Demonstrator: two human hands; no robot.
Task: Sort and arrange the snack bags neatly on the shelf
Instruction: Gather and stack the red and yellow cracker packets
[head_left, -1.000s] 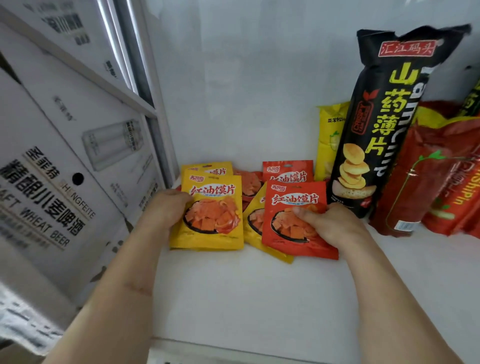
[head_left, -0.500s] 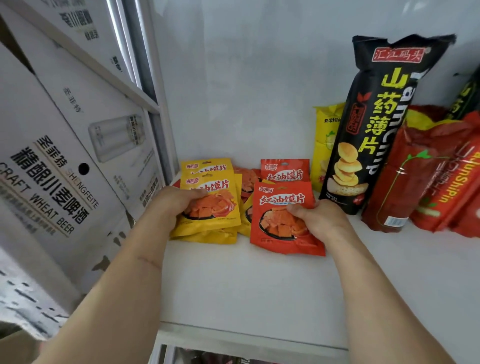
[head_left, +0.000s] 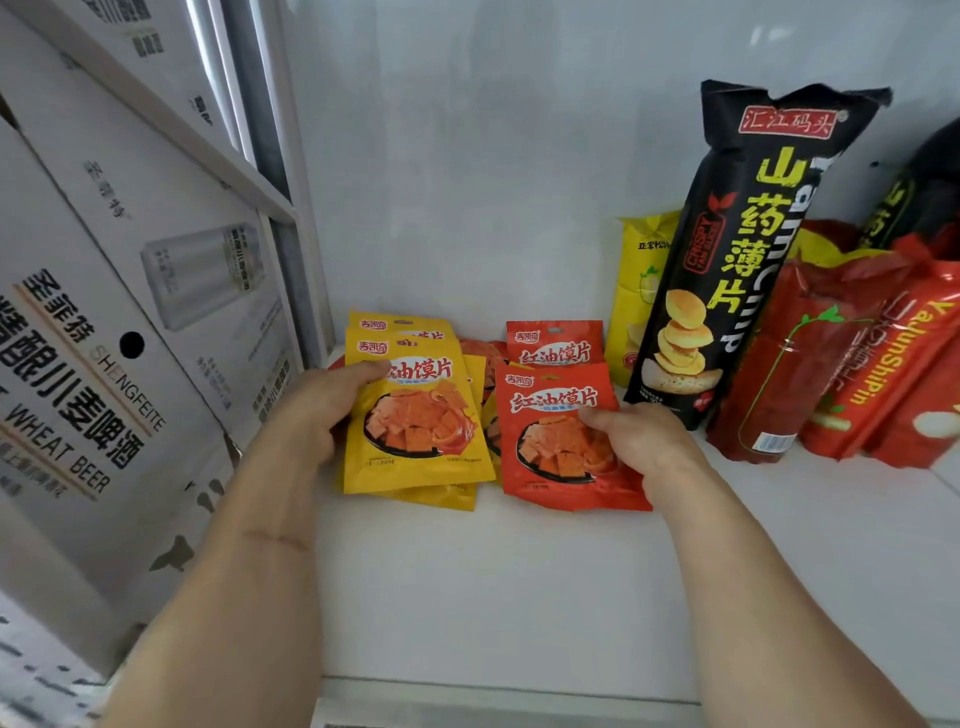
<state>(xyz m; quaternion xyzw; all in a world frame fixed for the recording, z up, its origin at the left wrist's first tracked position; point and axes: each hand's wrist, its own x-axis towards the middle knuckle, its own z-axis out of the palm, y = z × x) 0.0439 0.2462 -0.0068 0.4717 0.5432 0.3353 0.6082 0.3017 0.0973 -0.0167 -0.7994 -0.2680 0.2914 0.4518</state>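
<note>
Small flat snack bags lie at the back left of the white shelf (head_left: 467, 597). My left hand (head_left: 317, 410) grips a yellow snack bag (head_left: 421, 431) at its left edge, thumb on its face; more yellow bags lie under and behind it. My right hand (head_left: 639, 441) pinches a red snack bag (head_left: 550, 441) at its right side, thumb on its face. Another red bag (head_left: 556, 345) lies behind it. Between the two piles further bags are partly hidden.
A tall black chip bag (head_left: 748, 249) leans on the back wall, a yellow bag (head_left: 639, 291) behind it. Red bags (head_left: 852, 364) lean at the right. Cardboard beer boxes (head_left: 104, 338) fill the left side beyond the shelf post (head_left: 291, 182).
My left hand has shifted its grip higher on the yellow bag's left edge, and that bag now lies squarer over the yellow pile. The red bag stays in my right hand.
</note>
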